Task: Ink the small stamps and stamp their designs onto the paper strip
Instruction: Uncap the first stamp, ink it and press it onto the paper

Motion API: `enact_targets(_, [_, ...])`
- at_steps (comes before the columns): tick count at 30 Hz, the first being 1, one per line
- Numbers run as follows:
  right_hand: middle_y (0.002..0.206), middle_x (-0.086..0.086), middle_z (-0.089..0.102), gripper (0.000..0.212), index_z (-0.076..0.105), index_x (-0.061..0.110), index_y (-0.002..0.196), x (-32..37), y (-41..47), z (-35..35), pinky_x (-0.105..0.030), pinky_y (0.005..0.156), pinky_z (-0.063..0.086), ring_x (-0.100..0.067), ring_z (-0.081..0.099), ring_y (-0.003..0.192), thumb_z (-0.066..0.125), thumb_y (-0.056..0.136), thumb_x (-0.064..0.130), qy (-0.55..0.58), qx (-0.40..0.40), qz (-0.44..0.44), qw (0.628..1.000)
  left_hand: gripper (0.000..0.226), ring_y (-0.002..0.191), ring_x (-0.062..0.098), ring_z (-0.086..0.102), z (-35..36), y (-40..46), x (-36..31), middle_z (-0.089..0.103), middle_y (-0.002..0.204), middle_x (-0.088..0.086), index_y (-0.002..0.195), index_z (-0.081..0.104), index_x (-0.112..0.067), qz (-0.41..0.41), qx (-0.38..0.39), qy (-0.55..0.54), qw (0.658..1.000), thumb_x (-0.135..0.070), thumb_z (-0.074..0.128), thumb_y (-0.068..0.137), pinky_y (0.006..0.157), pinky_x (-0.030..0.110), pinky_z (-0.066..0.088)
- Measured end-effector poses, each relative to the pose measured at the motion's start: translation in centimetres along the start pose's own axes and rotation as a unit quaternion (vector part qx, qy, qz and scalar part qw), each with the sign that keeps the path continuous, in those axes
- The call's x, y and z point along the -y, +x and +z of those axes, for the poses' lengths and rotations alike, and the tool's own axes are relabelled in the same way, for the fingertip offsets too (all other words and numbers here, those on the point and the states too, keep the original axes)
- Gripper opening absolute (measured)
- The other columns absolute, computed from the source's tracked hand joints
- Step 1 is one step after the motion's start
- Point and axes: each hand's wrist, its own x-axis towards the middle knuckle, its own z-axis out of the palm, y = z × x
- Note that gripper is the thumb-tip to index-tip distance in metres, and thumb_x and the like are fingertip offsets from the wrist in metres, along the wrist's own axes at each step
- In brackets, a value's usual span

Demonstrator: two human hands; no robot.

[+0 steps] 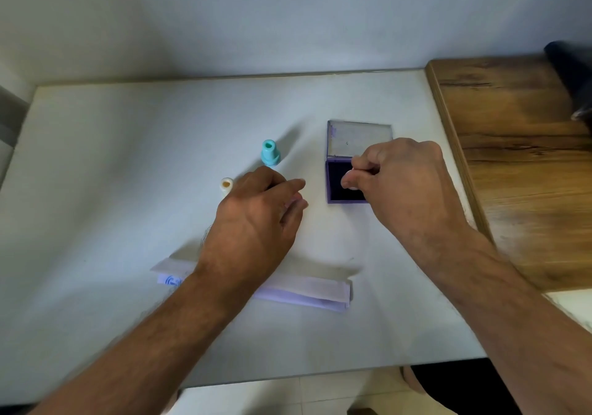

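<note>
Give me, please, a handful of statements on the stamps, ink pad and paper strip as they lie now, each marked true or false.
1. The ink pad lies with its lid open. True.
2. The right hand pinches a small stamp over the pad. True.
3. The teal stamp is held in the left hand. False: it stands alone on the table.
4. The paper strip lies beyond the ink pad. False: it lies nearer the person.
5. A white stamp sits left of the left hand. True.

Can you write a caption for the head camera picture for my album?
Right hand presses a small white stamp onto the open purple ink pad; left hand hovers.
</note>
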Motion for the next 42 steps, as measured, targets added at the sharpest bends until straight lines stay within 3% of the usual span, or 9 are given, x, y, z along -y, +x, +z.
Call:
enact_targets(3, [0.101,-0.003,0.074,0.012,0.076,0.009,0.094,-0.1,0.2,0.0,-0.012,0.072,0.044,-0.013,0.066,0.086,0.071,0.085,0.015,0.021,0.023,0.023,0.999,0.026,0.077,0.017,0.063,0.0,0.0,-0.1,0.068,0.092,0.003,0.109,0.075,-0.013,0.003,0.005,-0.002,1.0,-0.025,0.071,0.086,0.073,0.02,0.044])
enact_targets(6, [0.102,-0.003,0.073,0.014,0.075,0.01,0.098,-0.1,0.6,0.0,-0.008,0.069,0.039,-0.011,0.063,0.085,0.071,0.086,0.016,0.025,0.039,0.025,0.999,0.026,0.076,0.018,0.063,-0.1,0.0,-0.1,0.068,0.091,0.003,0.108,0.076,-0.012,0.004,0.001,-0.006,1.0,-0.024,0.073,0.085,0.072,0.021,0.045])
enact_targets(8, [0.09,0.002,0.071,0.012,0.074,0.009,0.094,-0.1,0.5,-0.1,-0.01,0.069,0.042,-0.009,0.059,0.076,0.07,0.086,0.016,0.019,0.043,0.023,0.999,0.026,0.076,0.018,0.063,-0.3,0.0,-0.1,0.068,0.091,0.004,0.108,0.076,-0.012,0.004,-0.002,-0.008,1.0,-0.024,0.073,0.085,0.072,0.021,0.046])
enact_targets(10, [0.07,0.003,0.063,0.012,0.068,0.014,0.074,-0.2,0.2,0.1,-0.024,0.065,0.051,-0.011,0.054,0.063,0.067,0.084,0.02,-0.027,-0.003,-0.021,0.999,0.026,0.076,0.018,0.063,-0.3,0.0,-0.2,0.068,0.091,0.004,0.108,0.076,-0.012,0.006,-0.006,-0.007,1.0,-0.024,0.073,0.085,0.072,0.021,0.046])
enact_targets(14, [0.059,0.001,0.057,0.023,0.057,0.016,0.059,-0.4,-0.2,0.3,-0.026,0.053,0.04,-0.017,0.053,0.058,0.067,0.079,0.022,-0.072,-0.041,-0.066,0.994,0.026,0.078,0.02,0.064,-0.4,0.2,-0.2,0.067,0.092,0.004,0.109,0.075,-0.012,0.009,-0.014,-0.011,1.0,-0.024,0.073,0.086,0.072,0.028,0.054])
enact_targets(18, [0.065,-0.005,0.066,0.016,0.066,0.011,0.065,0.1,-0.2,0.0,-0.033,0.059,0.049,-0.023,0.061,0.063,0.069,0.079,0.018,-0.065,-0.032,-0.062,0.995,0.026,0.077,0.02,0.064,-0.6,0.1,-0.2,0.067,0.091,0.004,0.108,0.075,-0.011,0.017,-0.023,-0.014,0.999,-0.023,0.074,0.085,0.071,0.031,0.057])
enact_targets(20, [0.083,-0.005,0.073,0.011,0.074,0.006,0.085,0.6,0.3,-0.4,-0.034,0.074,0.055,-0.022,0.067,0.078,0.07,0.082,0.016,-0.048,0.018,-0.027,0.998,0.026,0.075,0.021,0.064,-0.5,0.1,-0.2,0.067,0.09,0.005,0.107,0.076,-0.011,0.022,-0.029,-0.014,0.999,-0.022,0.075,0.084,0.07,0.031,0.056])
enact_targets(23, [0.111,-0.001,0.071,0.025,0.071,0.011,0.112,1.2,1.2,-1.0,-0.022,0.093,0.048,-0.015,0.066,0.101,0.068,0.088,0.013,-0.022,0.114,0.065,0.991,0.025,0.074,0.021,0.065,-0.5,0.1,-0.1,0.068,0.09,0.005,0.107,0.076,-0.011,0.022,-0.033,-0.016,0.999,-0.021,0.076,0.084,0.07,0.031,0.056])
enact_targets(42, [0.1,-0.001,0.073,0.022,0.076,0.016,0.103,0.6,1.3,-0.7,-0.032,0.089,0.054,-0.021,0.068,0.087,0.077,0.081,0.021,-0.026,0.069,0.036,0.997,0.023,0.073,0.02,0.064,-0.3,0.1,0.3,0.068,0.091,0.004,0.107,0.076,-0.012,0.015,-0.031,-0.027,0.999,-0.021,0.075,0.085,0.069,0.026,0.052])
